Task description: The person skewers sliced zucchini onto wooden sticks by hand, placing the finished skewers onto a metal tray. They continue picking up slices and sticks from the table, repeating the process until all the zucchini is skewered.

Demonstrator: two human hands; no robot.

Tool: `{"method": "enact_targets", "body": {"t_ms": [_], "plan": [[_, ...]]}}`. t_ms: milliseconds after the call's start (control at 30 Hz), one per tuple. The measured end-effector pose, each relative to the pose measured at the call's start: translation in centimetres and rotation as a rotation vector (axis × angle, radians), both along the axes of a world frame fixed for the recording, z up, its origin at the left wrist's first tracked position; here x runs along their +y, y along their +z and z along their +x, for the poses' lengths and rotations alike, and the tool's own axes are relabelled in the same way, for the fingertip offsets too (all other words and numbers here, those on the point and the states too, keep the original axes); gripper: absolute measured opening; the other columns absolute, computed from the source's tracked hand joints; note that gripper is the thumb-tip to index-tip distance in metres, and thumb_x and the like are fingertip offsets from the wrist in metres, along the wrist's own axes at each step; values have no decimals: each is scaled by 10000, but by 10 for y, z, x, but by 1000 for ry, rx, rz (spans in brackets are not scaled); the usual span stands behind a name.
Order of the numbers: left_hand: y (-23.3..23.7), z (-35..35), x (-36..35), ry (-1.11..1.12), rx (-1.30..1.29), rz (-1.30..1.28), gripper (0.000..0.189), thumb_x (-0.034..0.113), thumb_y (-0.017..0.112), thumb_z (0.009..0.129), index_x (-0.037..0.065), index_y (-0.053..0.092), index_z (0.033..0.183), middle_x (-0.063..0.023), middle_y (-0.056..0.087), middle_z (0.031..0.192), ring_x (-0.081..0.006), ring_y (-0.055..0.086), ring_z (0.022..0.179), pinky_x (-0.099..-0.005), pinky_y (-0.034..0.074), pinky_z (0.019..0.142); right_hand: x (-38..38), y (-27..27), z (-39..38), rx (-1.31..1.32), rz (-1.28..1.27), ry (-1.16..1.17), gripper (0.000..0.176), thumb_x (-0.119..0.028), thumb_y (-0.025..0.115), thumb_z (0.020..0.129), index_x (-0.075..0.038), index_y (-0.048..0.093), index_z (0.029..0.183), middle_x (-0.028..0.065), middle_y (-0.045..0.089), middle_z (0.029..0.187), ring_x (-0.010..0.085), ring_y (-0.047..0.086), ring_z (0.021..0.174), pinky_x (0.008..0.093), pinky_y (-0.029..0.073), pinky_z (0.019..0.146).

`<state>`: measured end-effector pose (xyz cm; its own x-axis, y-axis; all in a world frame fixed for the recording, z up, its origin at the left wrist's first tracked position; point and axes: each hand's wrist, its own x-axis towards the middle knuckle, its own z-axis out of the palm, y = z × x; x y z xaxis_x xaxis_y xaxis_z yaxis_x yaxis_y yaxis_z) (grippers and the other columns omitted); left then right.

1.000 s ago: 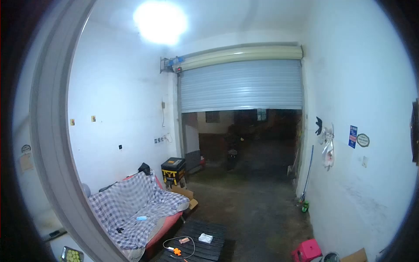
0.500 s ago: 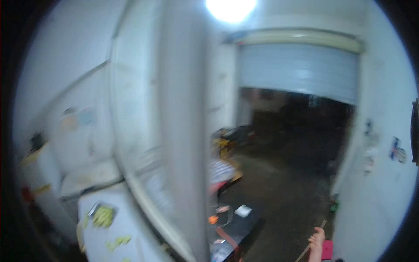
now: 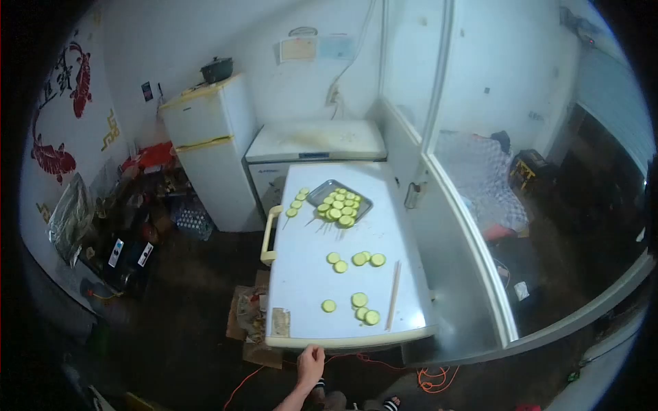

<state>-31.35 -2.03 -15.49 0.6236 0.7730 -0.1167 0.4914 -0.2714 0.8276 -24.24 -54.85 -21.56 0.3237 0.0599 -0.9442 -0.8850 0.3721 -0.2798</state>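
Note:
My left hand [image 3: 310, 363] is closed just below the front edge of a white table [image 3: 301, 274]; whatever its curled fingers may hold is hidden. My right hand is out of view. On the table, a metal tray [image 3: 360, 200] carries a pile of green round slices [image 3: 336, 205], with thin sticks poking out toward the front. A skewer of slices [image 3: 297, 204] lies left of the tray. Several loose slices [image 3: 360, 299] are spread over the middle and front. Thin bare sticks [image 3: 393, 294] lie lengthwise near the right side.
Behind the table stand a chest freezer [image 3: 315, 140] and a fridge [image 3: 205, 164] with a dark pot [image 3: 217, 69] on top. A framed glass partition [image 3: 473, 253] borders the right side. An orange cord [image 3: 435, 379] and a cardboard box [image 3: 260, 353] lie on the floor.
The view has swung left from the doorway to the table. The hand with a thin stick at lower right has left view, and my left hand has appeared at the bottom.

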Motion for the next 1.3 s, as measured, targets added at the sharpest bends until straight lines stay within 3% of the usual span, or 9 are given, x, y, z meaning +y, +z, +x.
{"method": "enact_targets", "body": {"t_ms": [67, 167, 267, 333, 733, 800, 900, 1133, 1300], "plan": [[5, 5, 37, 39, -48, 17, 135, 141, 603, 926, 8, 624, 934, -129, 674, 804, -292, 647, 696, -394, 507, 645, 44, -29, 4, -104, 205, -3, 196, -154, 458, 949, -80, 589, 1076, -26, 373, 593, 91, 371, 463, 279, 309, 423], [-14, 16, 71, 63, -101, -3, 129, 130, 635, 899, 6, 604, 915, -141, 644, 806, -316, 632, 731, -417, 497, 670, 163, 75, 11, -236, 134, 96, 176, -168, 480, 984, -95, 581, 1109, -14, 443, 645, 101, 383, 479, 276, 317, 418], [-24, 35, 88, 29, -103, 68, 140, 108, 658, 871, 12, 590, 947, -145, 613, 870, -329, 611, 827, -438, 483, 736, 241, 134, 22, -387, -103, 214, 206, -264, 558, 991, -78, 570, 1080, 45, 646, 881, 143, 370, 476, 269, 333, 414], [-30, 48, 95, -29, -64, 132, 240, 93, 692, 835, 21, 574, 1032, -165, 564, 1010, -361, 549, 991, -464, 452, 852, 280, 167, 24, -472, -127, 305, 129, -162, 510, 989, -58, 533, 915, 3, 342, 588, 115, 278, 422, 303, 254, 406], [-17, 138, 84, -233, 40, 447, 516, 92, 743, 775, 11, 521, 1234, -192, 490, 1167, -381, 483, 1087, -470, 417, 945, 307, 164, 86, -496, -97, 297, 120, -111, 523, 983, -16, 537, 910, 9, 353, 584, 117, 342, 469, 307, 322, 471], [-15, 154, 61, -589, -21, 474, 476, 56, 628, 829, 59, 528, 1294, -194, 475, 1220, -393, 501, 1090, -492, 459, 925, 307, 170, 110, -497, -117, 331, 113, -109, 529, 976, -19, 542, 910, 5, 357, 581, 117, 345, 470, 302, 324, 473], [-6, 180, 33, -634, 224, 350, 493, 15, 538, 853, 104, 527, 1338, -207, 432, 1279, -416, 526, 1077, -498, 495, 897, 301, 164, 151, -515, 0, 327, 138, -123, 512, 981, -11, 544, 907, 1, 373, 580, 95, 336, 465, 287, 301, 450], [-48, 213, 16, -639, 317, 296, 468, -18, 500, 859, 80, 528, 1315, -260, 406, 1251, -454, 552, 1078, -520, 514, 877, 288, 149, 224, -488, 97, 374, 112, -118, 543, 964, -18, 538, 913, -5, 368, 578, 96, 319, 460, 275, 299, 464], [-27, 217, 16, -586, 343, 300, 443, 40, 601, 829, 49, 509, 1262, -253, 399, 1233, -447, 565, 1039, -513, 516, 844, 288, 142, 248, -454, 114, 387, 106, -125, 547, 967, -30, 540, 920, -4, 384, 587, 98, 328, 469, 276, 304, 468]]}}
